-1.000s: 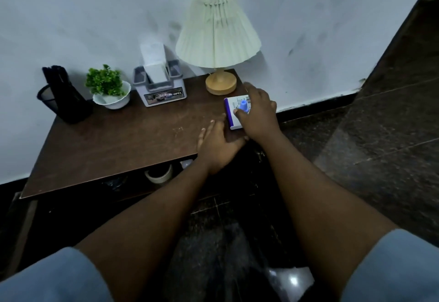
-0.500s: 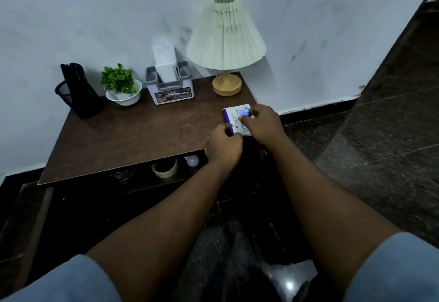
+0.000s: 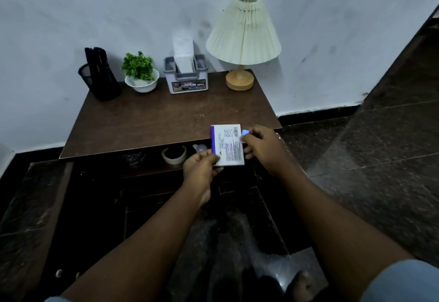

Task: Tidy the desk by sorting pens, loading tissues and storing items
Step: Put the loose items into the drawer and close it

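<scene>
A small white box with a purple edge (image 3: 226, 145) is held off the front edge of the brown desk (image 3: 142, 123), printed side up. My left hand (image 3: 200, 167) grips its lower left corner. My right hand (image 3: 262, 146) holds its right side and pinches a small blue object (image 3: 245, 133) against it. At the back of the desk stand a black mesh pen cup (image 3: 99, 80) with dark pens and a grey tissue holder (image 3: 186, 76) with a white tissue sticking up.
A small green plant in a white bowl (image 3: 141, 76) and a pleated lamp (image 3: 243, 40) stand along the wall. Under the desktop, a shelf holds a tape roll (image 3: 174, 156), a small bulb-like item (image 3: 199, 148) and a dark object. Dark stone floor lies around.
Both hands lifted the box from the desk's right front corner and drew it toward me, past the edge. The camera pulled back, so the desk looks farther away.
</scene>
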The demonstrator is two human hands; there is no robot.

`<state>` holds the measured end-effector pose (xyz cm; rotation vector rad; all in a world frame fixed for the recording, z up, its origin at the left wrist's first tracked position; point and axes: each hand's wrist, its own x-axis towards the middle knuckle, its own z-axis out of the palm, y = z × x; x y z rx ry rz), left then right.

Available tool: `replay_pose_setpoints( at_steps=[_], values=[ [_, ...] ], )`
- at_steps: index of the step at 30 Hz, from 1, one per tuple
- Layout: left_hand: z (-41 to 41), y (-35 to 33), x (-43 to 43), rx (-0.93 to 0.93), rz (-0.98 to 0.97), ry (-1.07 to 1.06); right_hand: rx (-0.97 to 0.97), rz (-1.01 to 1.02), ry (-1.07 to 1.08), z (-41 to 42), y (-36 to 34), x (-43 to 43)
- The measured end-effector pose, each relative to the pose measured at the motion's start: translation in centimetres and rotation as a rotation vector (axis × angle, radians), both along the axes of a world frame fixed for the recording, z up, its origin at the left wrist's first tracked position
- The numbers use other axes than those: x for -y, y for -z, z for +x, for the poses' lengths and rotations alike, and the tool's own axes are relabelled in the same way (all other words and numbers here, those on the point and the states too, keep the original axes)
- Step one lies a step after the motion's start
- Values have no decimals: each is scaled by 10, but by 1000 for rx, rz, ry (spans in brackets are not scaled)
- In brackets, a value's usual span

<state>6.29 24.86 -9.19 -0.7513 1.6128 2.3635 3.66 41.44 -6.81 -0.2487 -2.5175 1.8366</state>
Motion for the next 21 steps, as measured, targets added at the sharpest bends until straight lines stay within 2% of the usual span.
replay_pose_setpoints(
  at_steps=[2,4,9,14,18,21],
  values=[
    [13,18,15,29,-23,79,101,21,-66,1,10,-4],
    [24,37,30,74,-57,156,180,124,-106,0,23,-6],
    [23,74,40,173,-151,169,151,441,-58,-12,51,-10],
    [-14,86,13,210,-164,162,100,467,32,-35,77,0],
    [-56,90,-10,176,-174,70,57,517,74,-49,97,3],
    [-78,104,-19,159,-335,-21,39,552,97,-57,116,4]
  ],
)
